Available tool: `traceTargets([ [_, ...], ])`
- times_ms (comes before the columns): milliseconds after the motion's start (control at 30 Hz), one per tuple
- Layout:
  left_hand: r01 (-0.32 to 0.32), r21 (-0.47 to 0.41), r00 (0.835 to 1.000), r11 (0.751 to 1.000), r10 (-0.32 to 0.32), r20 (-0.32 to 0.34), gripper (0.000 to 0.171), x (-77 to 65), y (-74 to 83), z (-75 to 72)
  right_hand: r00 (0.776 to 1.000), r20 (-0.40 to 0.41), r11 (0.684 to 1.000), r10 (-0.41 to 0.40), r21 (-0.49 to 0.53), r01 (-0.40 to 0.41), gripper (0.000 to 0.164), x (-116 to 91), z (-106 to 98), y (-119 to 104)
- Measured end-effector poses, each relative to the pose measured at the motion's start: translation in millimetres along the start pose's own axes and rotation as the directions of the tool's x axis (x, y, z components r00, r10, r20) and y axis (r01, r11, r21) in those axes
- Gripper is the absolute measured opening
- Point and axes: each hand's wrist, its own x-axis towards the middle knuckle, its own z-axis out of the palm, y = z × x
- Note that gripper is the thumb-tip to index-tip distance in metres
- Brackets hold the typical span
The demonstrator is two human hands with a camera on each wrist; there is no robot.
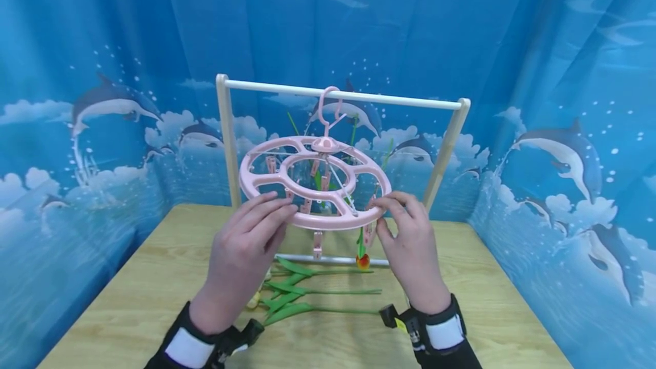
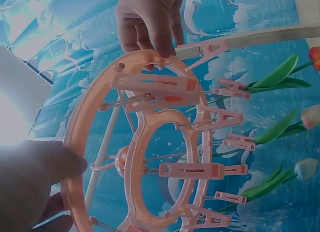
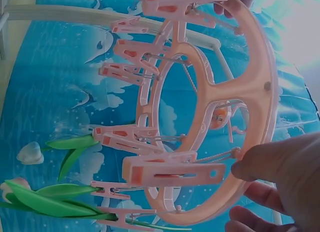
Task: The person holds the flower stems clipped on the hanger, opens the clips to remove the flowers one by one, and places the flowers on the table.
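Note:
A pink round clip hanger (image 1: 328,223) hangs by its hook (image 1: 322,108) from a white bar, its near side tilted toward me. My left hand (image 1: 242,246) pinches the front-left rim, fingers over the top. On the front-right rim my right hand (image 1: 411,246) grips with thumb below. Several pink clothespins (image 1: 318,244) dangle under the ring. In the left wrist view, tulips (image 2: 275,75) hang head down from pins on the far side; a red-orange tulip head (image 1: 363,261) shows below the ring. The near pins in the right wrist view, such as one clothespin (image 3: 172,173), hold nothing.
A wooden stand (image 1: 445,155) carries the white bar (image 1: 410,99) behind the hanger. Several tulips with green leaves (image 1: 294,295) lie on the wooden table (image 1: 492,300) beneath it, their heads partly behind my left hand. A blue dolphin-print curtain (image 1: 328,21) surrounds the table.

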Motion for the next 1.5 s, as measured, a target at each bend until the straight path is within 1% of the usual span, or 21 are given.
traceTargets([
  [100, 0.004, 0.007, 1.000, 1.000, -0.004, 0.004, 0.035, 0.2, 0.4, 0.3, 1.000, -0.008, 1.000, -0.011, -0.011, 0.011, 0.028, -1.4, 0.5, -1.6],
  [200, -0.009, 0.020, 1.000, 1.000, 0.009, 0.006, 0.035, 0.2, 2.1, 0.3, 0.999, -0.019, 0.999, -0.045, -0.028, 0.044, 0.026, -2.6, 1.3, -6.0],
  [367, -0.061, 0.019, 0.998, 0.998, 0.061, -0.025, 0.037, -0.6, 7.6, 1.8, 0.991, -0.041, 0.991, -0.127, -0.050, 0.125, 0.027, -3.7, 5.0, -17.4],
  [467, -0.081, 0.017, 0.996, 0.997, 0.082, -0.034, 0.034, -1.0, 11.2, 3.1, 0.985, -0.046, 0.985, -0.169, -0.050, 0.167, 0.029, -4.6, 8.0, -25.0],
  [567, -0.079, 0.024, 0.997, 0.997, 0.080, -0.019, 0.031, -1.1, 14.7, 3.6, 0.978, -0.048, 0.979, -0.203, -0.044, 0.201, 0.030, -6.1, 10.5, -32.1],
  [667, -0.076, 0.030, 0.997, 0.997, 0.077, -0.018, 0.032, -1.1, 17.0, 4.2, 0.973, -0.050, 0.974, -0.226, -0.034, 0.224, 0.030, -7.9, 11.3, -38.4],
  [833, -0.076, 0.012, 0.996, 0.997, 0.076, -0.039, 0.032, -0.9, 18.1, 5.3, 0.969, -0.061, 0.971, -0.238, -0.011, 0.238, 0.032, -9.6, 8.3, -44.0],
  [967, -0.066, 0.000, 0.996, 0.998, 0.066, -0.052, 0.030, 0.6, 16.7, 5.2, 0.969, -0.075, 0.972, -0.236, -0.008, 0.237, 0.034, -8.6, 5.8, -40.4],
  [1133, -0.033, 0.017, 0.999, 0.999, 0.034, -0.037, 0.025, 2.0, 12.3, 2.3, 0.969, -0.104, 0.975, -0.223, -0.018, 0.222, 0.034, -5.9, 5.5, -27.7],
  [1300, 0.011, 0.018, 1.000, 1.000, -0.010, -0.025, 0.019, 4.2, 6.7, -0.2, 0.972, -0.121, 0.979, -0.204, -0.001, 0.205, 0.034, -4.3, 7.0, -18.5],
  [1400, 0.025, 0.021, 0.999, 0.999, -0.025, -0.026, 0.019, 5.2, 6.0, -0.8, 0.968, -0.130, 0.976, -0.216, 0.001, 0.218, 0.033, -4.3, 7.8, -18.4],
  [1500, 0.013, 0.021, 1.000, 1.000, -0.013, -0.023, 0.019, 4.6, 7.8, -1.3, 0.957, -0.150, 0.968, -0.247, 0.000, 0.250, 0.033, -5.2, 8.2, -22.2],
])
